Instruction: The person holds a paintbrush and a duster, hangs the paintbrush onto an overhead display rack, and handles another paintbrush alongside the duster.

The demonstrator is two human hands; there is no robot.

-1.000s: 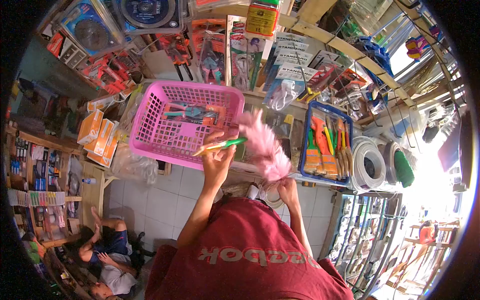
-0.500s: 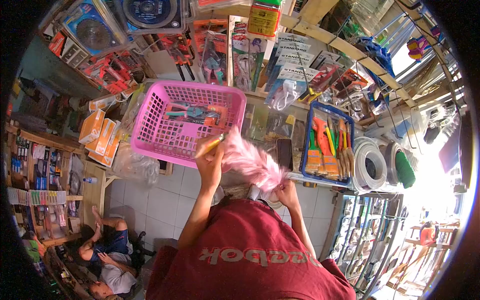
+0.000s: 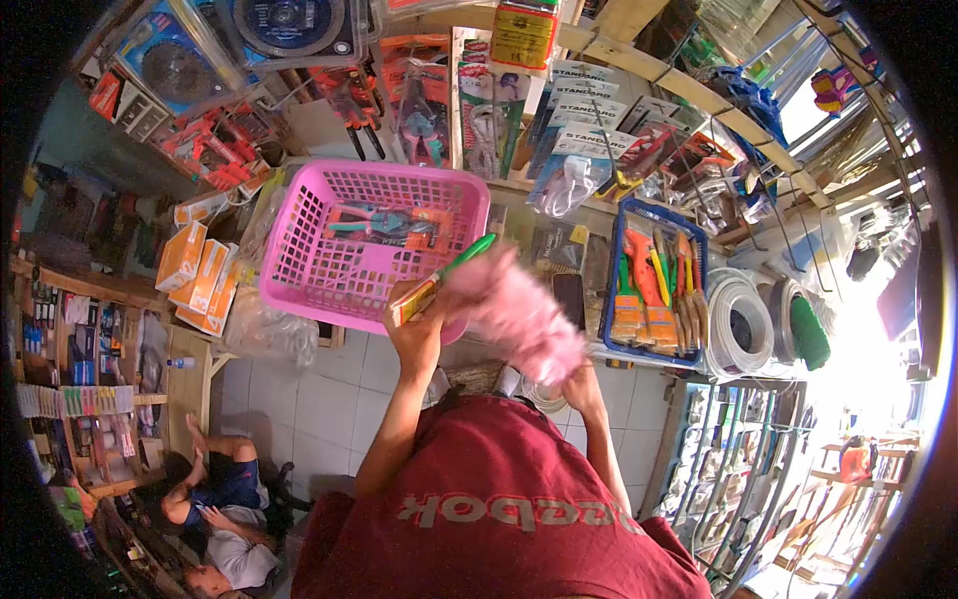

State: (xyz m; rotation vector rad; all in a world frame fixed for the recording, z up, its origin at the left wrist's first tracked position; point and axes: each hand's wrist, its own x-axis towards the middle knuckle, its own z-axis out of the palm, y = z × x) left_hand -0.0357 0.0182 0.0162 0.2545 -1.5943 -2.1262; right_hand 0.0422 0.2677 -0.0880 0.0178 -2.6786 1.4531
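Note:
My left hand [image 3: 417,334] is closed on a paintbrush [image 3: 449,276] with a green handle tip, its orange bristle end toward the lower left. In my right hand [image 3: 580,387] is the end of a fluffy pink duster [image 3: 524,319], blurred by motion, whose far end reaches up to the brush. Behind my left hand stands a pink plastic basket [image 3: 361,317] holding packaged pliers [image 3: 389,227]. Farther right, a blue basket [image 3: 610,270] contains several brushes [image 3: 656,324] with red, green and yellow handles.
Orange boxes [image 3: 206,280] and plastic bags [image 3: 269,329] lie left of the pink basket. White cable coils [image 3: 736,324] sit at the right. Packaged tools [image 3: 589,130] line the back. A dark phone-like object [image 3: 568,301] is beside the duster. Another person [image 3: 235,549] is at lower left.
The brush in my left hand has turned, and its green tip now points up to the right. The duster has shifted and bent against it, while both baskets stay in place.

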